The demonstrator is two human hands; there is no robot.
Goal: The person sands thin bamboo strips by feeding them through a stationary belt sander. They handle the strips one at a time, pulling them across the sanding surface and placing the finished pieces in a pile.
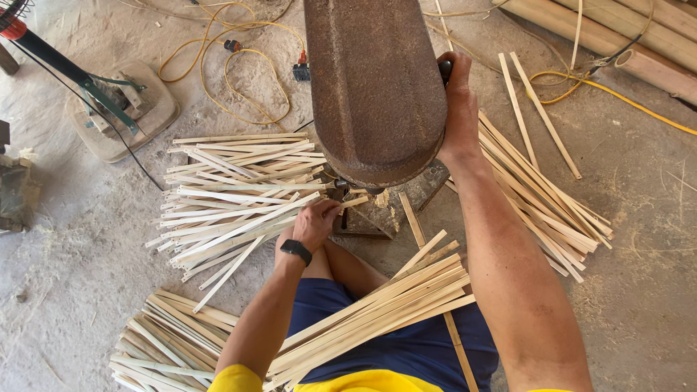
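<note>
Mid-batch by the look: left hand [316, 223] pinching one bamboo strip [354, 202] under rusty machine head [374, 87], right hand [459, 109] clamped on its handle [444, 69]; big done pile [239, 196] on floor left, unfed bundle [377, 312] across lap.

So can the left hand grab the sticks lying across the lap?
Probably yes. The left hand holds a strip at the machine, just above the lap sticks; nothing lies between, though it would have to let go first.

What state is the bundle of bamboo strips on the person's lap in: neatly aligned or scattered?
Aligned: the strips on the lap lie roughly parallel across the blue shorts.
</note>
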